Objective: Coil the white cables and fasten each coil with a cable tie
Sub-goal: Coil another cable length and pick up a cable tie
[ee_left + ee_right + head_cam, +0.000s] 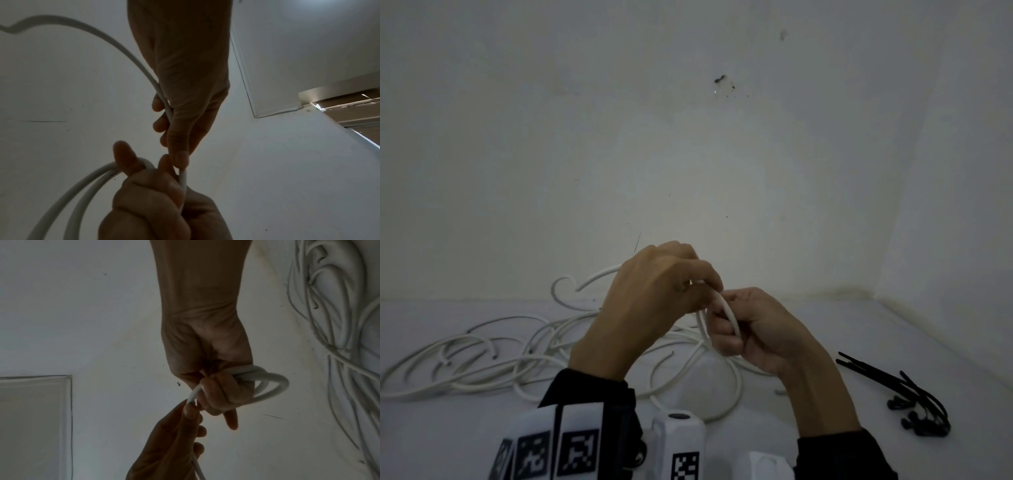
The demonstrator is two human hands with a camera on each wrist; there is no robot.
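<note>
1. Nearest the head camera sit the wrist cameras [571, 448], white housings with black-and-white square markers strapped over dark sleeves [589, 390].
2. Beyond them, the left hand [654, 294] is raised in front of the wall [688, 154], fingers curled down, pinching a strand of white cable [729, 315] between thumb and fingertips.
3. From the left wrist view, this strand runs along the left palm and arcs away behind the hand.
4. Just beside it and touching at the fingertips, the right hand [753, 329] is clenched around the same cable, holding several loops gathered in its fist.
5. From the right wrist view, those loops [267, 381] stick out past the curled fingers on the side away from the left hand, with one finger pointing loosely outward.
6. Below and to the left of both hands, the rest of the white cables [482, 363] lie loose and tangled on the pale surface [893, 325], some strands passing under the wrists.
7. One loop [726, 394] lies on the surface between the two forearms.
8. Well apart to the right of the right hand, a bunch of black cable ties [907, 397] rests on the surface, heads towards the person.
</note>
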